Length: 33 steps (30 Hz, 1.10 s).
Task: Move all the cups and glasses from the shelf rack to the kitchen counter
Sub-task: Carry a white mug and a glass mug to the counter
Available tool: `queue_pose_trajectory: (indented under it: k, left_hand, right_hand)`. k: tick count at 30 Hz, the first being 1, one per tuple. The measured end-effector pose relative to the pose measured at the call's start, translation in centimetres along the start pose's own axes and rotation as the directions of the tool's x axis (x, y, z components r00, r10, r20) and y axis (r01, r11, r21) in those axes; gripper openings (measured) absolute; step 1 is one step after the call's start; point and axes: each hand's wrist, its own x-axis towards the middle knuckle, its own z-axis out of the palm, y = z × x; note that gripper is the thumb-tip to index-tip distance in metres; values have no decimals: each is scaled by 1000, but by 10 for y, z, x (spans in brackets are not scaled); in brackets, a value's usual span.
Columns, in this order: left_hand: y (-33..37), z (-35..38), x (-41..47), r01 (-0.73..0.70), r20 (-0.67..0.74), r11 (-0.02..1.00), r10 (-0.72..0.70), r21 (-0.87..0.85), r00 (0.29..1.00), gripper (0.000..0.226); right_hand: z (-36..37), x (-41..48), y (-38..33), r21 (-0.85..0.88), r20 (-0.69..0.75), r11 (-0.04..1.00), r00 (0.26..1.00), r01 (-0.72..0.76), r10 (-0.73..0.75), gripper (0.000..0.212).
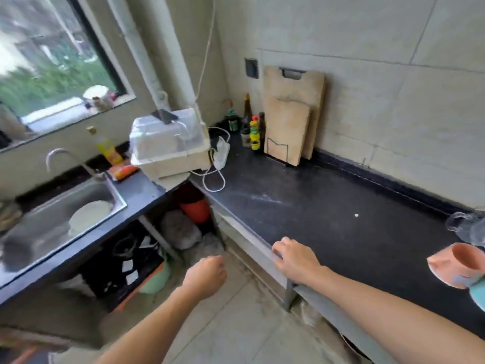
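A dark kitchen counter (328, 206) runs along the right wall. At its right edge stand a pink cup (456, 266), a clear glass mug (467, 227) behind it and part of a teal cup (479, 295) in front. My right hand (296, 261) rests on the counter's front edge, fingers curled loosely, holding nothing. My left hand (207, 274) hangs over the floor with its fingers closed and nothing in it. No shelf rack is in view.
Two wooden cutting boards (291, 122) lean against the back wall beside several sauce bottles (253, 130). A covered dish box (168, 145) sits in the corner with a white cable (217, 164). The steel sink (63, 219) holds a plate on the left.
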Motion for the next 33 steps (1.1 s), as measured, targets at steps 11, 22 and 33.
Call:
queue_pose_trajectory:
  k: [11,22,33]
  left_hand:
    - [-293,-43,-197,393,-167,916,-401,-79,901,19]
    - [-516,-80,-359,637,-207,698,-711,-327,672,12]
    - [-676,-134,-380,743,-207,498,-866,-448,455,19]
  right_hand:
    - [95,56,-343,-114,123,855,861,506,-494,32]
    - [177,54,-645,-54,232,600,595,798,-770,35]
    - [235,146,-848,31,238,412,393,911,-888,25]
